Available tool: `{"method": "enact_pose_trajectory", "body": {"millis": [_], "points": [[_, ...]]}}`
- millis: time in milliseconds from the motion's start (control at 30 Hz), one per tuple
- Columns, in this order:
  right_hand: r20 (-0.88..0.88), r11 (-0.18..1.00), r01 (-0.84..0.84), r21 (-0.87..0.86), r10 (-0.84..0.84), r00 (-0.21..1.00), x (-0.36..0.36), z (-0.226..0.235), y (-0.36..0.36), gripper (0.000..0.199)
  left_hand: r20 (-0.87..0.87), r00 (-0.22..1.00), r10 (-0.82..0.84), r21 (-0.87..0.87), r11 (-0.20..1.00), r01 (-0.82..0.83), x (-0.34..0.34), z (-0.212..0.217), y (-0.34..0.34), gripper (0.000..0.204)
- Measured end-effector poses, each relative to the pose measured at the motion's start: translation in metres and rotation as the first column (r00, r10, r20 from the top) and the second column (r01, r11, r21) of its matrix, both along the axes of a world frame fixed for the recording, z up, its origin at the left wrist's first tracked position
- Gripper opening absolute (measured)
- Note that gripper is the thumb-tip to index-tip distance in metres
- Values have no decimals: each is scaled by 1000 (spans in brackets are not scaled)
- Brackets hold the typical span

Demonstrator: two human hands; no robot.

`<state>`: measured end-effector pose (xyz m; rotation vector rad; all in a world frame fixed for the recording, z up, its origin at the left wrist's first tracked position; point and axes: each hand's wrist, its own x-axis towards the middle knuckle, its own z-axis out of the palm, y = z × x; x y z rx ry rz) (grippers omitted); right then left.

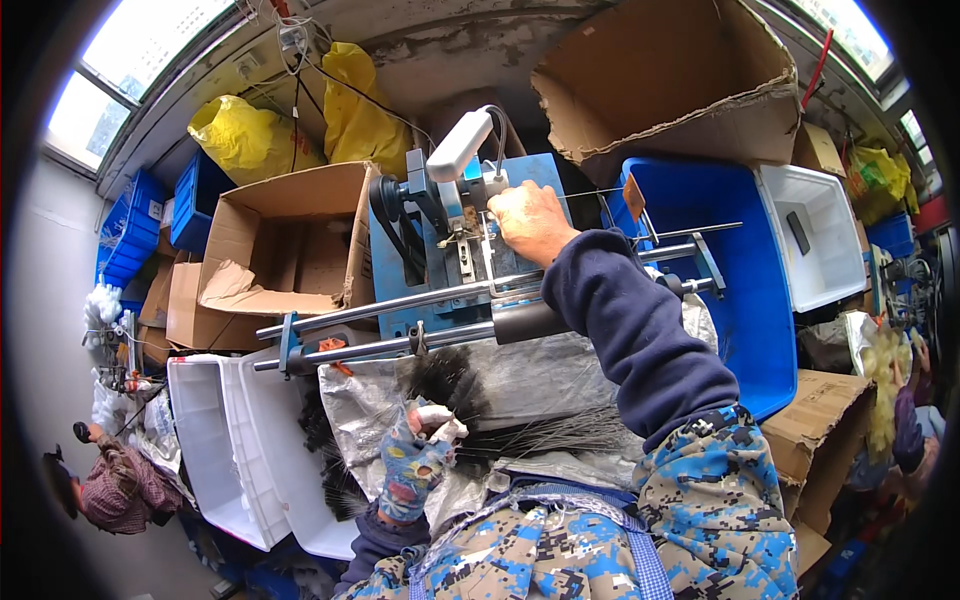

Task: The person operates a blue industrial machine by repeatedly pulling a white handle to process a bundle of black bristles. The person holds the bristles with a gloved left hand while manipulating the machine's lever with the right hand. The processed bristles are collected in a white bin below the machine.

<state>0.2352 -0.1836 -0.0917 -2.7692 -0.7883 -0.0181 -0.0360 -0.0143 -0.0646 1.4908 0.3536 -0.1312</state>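
My right hand [535, 222], bare, is closed at the head of a small blue bench machine [400, 262]. A thin straight rod [596, 192] runs out to the right beside it; the fingers hide whatever they grip. My left hand [408, 468], in a patterned glove with pale wraps on the fingertips, is curled closed over my lap. Black bristly brushes [440, 380] lie just beyond it, and a bundle of thin dark wires [560, 432] fans out to its right on a silvery sheet [540, 375]. What the left fingers hold is not clear.
Two long metal rails [390, 299] cross before the machine. White bins [215, 440] and an open carton [285, 245] stand left. A blue bin [775, 340], a white tub [815, 235] and a large carton [665, 75] stand right and behind. A person [125, 485] is at far left.
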Motion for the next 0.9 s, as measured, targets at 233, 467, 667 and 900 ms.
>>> {"method": "enact_pose_trajectory", "body": {"millis": [233,467,667,900], "points": [[94,991,131,36,-134,987,-15,7,-18,30,56,998,-31,65,998,27,0,6,2,16],[-29,991,133,-32,-134,991,-51,23,-39,61,-46,999,-23,-23,1000,22,8,14,-10,14],[-17,985,158,71,-157,987,-53,13,-28,63,12,995,-96,54,994,95,3,7,-7,15],[12,985,115,127,-118,993,-63,14,32,62,54,995,-90,54,995,87,2,11,-10,16]]}}
